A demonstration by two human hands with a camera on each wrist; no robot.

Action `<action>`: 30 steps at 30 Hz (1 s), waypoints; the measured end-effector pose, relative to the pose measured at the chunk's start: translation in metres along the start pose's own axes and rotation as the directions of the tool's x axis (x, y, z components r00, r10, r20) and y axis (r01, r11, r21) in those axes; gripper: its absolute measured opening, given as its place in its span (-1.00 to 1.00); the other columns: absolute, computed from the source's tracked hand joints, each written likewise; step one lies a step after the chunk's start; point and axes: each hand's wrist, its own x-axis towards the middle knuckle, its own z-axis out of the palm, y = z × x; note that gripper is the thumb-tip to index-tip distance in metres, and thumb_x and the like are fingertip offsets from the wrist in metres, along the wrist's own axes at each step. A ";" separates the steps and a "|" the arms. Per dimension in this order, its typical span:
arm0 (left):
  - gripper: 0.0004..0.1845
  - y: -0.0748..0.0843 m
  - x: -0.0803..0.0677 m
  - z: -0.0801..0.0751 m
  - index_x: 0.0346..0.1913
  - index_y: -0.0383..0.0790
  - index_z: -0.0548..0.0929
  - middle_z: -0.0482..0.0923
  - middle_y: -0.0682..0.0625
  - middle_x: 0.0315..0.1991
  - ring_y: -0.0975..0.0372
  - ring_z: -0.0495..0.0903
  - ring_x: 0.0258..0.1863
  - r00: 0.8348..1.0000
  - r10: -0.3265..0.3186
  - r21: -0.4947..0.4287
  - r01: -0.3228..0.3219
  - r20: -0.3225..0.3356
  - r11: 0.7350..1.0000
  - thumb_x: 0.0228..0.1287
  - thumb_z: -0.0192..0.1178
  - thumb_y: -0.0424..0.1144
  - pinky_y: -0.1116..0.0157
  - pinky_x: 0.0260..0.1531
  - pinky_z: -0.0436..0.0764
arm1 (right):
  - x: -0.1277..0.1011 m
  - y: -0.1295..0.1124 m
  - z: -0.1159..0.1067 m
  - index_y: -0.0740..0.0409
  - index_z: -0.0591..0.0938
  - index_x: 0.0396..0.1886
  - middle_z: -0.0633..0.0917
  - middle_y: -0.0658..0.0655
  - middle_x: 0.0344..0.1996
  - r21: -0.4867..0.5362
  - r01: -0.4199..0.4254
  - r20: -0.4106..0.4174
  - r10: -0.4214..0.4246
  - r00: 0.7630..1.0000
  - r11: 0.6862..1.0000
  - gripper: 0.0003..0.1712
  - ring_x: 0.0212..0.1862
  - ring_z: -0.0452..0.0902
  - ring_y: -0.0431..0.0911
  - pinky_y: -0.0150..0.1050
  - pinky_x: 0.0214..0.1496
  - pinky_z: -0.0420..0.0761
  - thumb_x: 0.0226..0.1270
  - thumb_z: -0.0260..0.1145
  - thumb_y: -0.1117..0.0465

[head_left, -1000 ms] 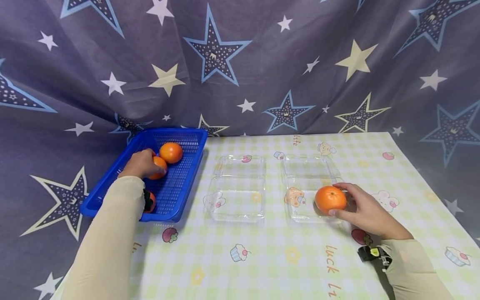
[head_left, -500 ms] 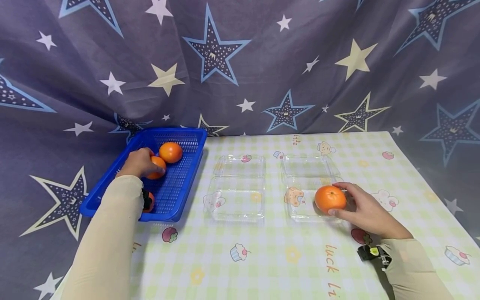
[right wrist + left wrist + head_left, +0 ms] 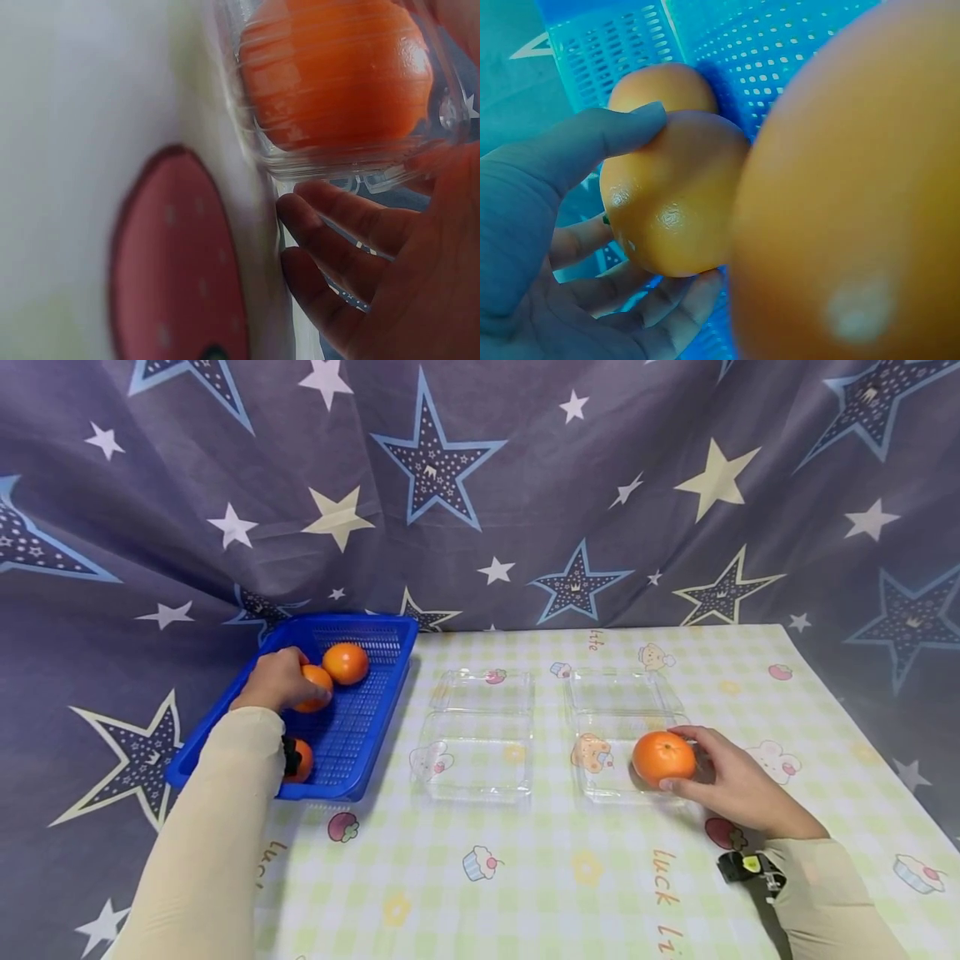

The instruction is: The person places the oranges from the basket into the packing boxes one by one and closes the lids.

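Oranges: left hand [image 3: 279, 680] grips one [image 3: 316, 686] inside the blue basket [image 3: 375, 710] at the tabletop's left edge, two others [image 3: 346, 662] beside; right hand [image 3: 731, 781] holds another orange [image 3: 663, 758] in the right clear tray [image 3: 600, 777].

I see bright orange fruit: one orange [image 3: 663, 757] in a clear box [image 3: 609, 777], others in a blue mesh basket [image 3: 352, 735]. My sleeves [image 3: 217, 827] are pale cream. The surface [image 3: 570, 877] wears a green-and-yellow check with cartoon cupcakes; the backdrop [image 3: 480, 485] is grey-purple with blue and cream stars.
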 end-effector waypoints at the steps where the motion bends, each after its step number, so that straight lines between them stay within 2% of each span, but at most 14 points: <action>1: -0.21 0.001 0.000 -0.001 0.21 -0.45 0.39 0.50 -0.38 0.04 -0.20 0.52 -0.05 1.000 0.000 -0.004 0.000 0.001 1.000 0.11 0.53 -0.02 -0.15 -0.02 0.61 | 0.000 0.000 0.000 0.06 0.37 0.48 0.53 0.21 0.30 0.006 0.000 0.001 0.000 1.000 1.000 -0.06 0.24 0.55 0.19 0.27 0.19 0.53 0.23 0.52 -0.21; 6: -0.20 0.007 -0.003 -0.004 0.20 -0.45 0.38 0.51 -0.37 0.02 -0.18 0.51 -0.07 1.000 0.011 0.006 -0.011 -0.006 1.000 0.10 0.52 -0.01 -0.09 -0.05 0.61 | -0.001 0.001 0.000 0.04 0.39 0.47 0.53 0.20 0.30 0.017 0.004 0.003 -0.004 1.000 1.000 -0.08 0.27 0.51 0.19 0.29 0.21 0.50 0.23 0.53 -0.20; 12: -0.31 0.016 -0.008 -0.008 0.06 -0.45 0.47 0.51 -0.29 -0.13 -0.10 0.50 -0.20 0.999 0.037 0.046 -0.035 -0.037 0.998 0.09 0.50 0.00 0.09 -0.25 0.56 | 0.000 0.002 0.001 0.03 0.39 0.47 0.53 0.20 0.31 0.012 0.006 0.000 -0.006 1.000 1.000 -0.08 0.28 0.51 0.19 0.29 0.21 0.49 0.23 0.53 -0.20; 16: -0.33 0.020 -0.009 -0.012 0.02 -0.45 0.52 0.52 -0.27 -0.17 -0.07 0.51 -0.24 0.997 0.063 0.059 -0.060 -0.050 0.996 0.06 0.50 0.01 0.14 -0.32 0.53 | 0.000 0.002 0.000 0.04 0.37 0.48 0.53 0.21 0.30 0.000 0.003 0.000 -0.003 1.000 1.000 -0.06 0.27 0.52 0.19 0.28 0.20 0.51 0.23 0.53 -0.22; 23: -0.25 0.025 -0.014 -0.018 0.11 -0.49 0.47 0.53 -0.31 -0.10 -0.10 0.52 -0.21 0.995 0.073 0.035 -0.071 -0.063 0.997 0.07 0.51 0.02 0.11 -0.25 0.59 | 0.000 0.001 -0.001 0.07 0.37 0.49 0.54 0.21 0.29 -0.010 0.006 -0.001 -0.006 1.000 1.000 -0.04 0.25 0.53 0.18 0.27 0.19 0.51 0.23 0.52 -0.22; 30: -0.25 0.032 -0.019 -0.022 0.19 -0.50 0.43 0.53 -0.36 -0.02 -0.14 0.53 -0.14 0.992 0.087 0.022 -0.086 -0.086 0.996 0.11 0.48 -0.05 -0.05 -0.08 0.64 | 0.000 0.003 0.000 0.06 0.37 0.49 0.54 0.21 0.30 -0.004 0.006 0.001 -0.006 1.000 1.000 -0.05 0.25 0.53 0.18 0.26 0.20 0.51 0.23 0.52 -0.22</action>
